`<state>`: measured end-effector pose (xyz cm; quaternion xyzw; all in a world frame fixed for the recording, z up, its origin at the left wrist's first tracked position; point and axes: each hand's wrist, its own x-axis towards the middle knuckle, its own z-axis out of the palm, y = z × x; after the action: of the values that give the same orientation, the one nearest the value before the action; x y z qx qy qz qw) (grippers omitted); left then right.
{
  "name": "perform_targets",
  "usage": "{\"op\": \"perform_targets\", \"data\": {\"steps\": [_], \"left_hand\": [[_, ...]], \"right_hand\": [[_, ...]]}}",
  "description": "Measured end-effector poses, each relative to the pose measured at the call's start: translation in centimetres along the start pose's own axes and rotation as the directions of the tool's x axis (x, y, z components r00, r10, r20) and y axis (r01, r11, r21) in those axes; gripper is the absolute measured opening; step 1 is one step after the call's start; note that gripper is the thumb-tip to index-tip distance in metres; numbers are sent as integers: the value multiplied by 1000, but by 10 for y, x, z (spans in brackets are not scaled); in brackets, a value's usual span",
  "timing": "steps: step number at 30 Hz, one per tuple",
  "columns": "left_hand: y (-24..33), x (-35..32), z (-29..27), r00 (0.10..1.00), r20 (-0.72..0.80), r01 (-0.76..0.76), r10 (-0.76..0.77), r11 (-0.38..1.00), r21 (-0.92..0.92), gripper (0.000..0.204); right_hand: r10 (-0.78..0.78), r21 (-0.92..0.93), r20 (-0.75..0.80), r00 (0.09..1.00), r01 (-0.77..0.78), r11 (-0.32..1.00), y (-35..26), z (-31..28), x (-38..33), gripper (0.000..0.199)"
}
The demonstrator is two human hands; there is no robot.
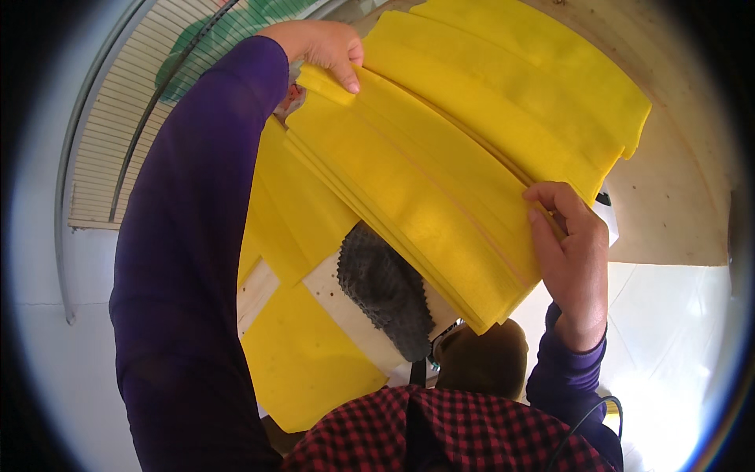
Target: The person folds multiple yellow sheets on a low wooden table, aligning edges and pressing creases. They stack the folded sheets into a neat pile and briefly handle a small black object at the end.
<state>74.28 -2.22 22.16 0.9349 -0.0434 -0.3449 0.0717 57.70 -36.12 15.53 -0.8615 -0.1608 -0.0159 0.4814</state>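
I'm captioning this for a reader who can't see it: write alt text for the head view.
A person's left hand and right hand hold layered yellow fabric near its opposite ends. Lower in the view lie a dark gray cloth with a zigzag edge and another yellow sheet. The person wears purple sleeves and a red-and-black checked garment.

a pale wooden tabletop (676, 197) with small dark specks spreads across the right, its front edge bordering a glossy white tiled floor (661, 330). layered yellow fabric (511, 86) lies over it in broad overlapping folds. lower down, a strip of pale wood (336, 293) shows between a dark grey cloth (385, 291) with zigzag edges and a flat yellow sheet (303, 366).
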Motion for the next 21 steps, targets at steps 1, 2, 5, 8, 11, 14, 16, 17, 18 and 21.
{"op": "perform_targets", "data": {"steps": [1,2,5,8,11,14,16,17,18,21], "left_hand": [[-1,1,1,1000,-16,3,-3,1000,0,34],[-2,1,3,999,-33,6,-6,1000,1,34],[-3,0,6,998,-69,-7,9,999,37,34],[-3,-5,10,996,-90,-8,14,998,62,40],[-7,-13,14,991,-130,7,-1,999,40,51],[-12,-21,18,980,-185,-63,76,995,74,59],[-15,-27,18,971,-220,-82,94,995,63,60],[-17,-31,20,968,-240,-66,71,997,29,60],[-19,-34,21,964,-261,-58,48,998,-30,60],[-23,-39,31,875,-451,-106,175,979,175,55]], "right_hand": [[-20,-36,-8,1000,20,999,0,0,0,15],[-41,-72,-16,999,40,997,1,0,0,16],[-52,-80,-26,998,50,996,1,0,-2,16],[-80,-108,-30,996,76,991,0,0,-4,17],[-92,-196,-20,996,86,977,-2,-1,-6,17],[-141,-263,-27,990,129,956,-3,-3,-7,18],[-171,-268,-39,984,155,951,-4,-3,-9,19],[-193,-277,-46,980,173,945,-4,-3,-9,20],[-199,-273,-46,979,179,945,-4,-3,-10,20],[-235,-285,-46,971,213,934,-2,-4,-11,20]]}}
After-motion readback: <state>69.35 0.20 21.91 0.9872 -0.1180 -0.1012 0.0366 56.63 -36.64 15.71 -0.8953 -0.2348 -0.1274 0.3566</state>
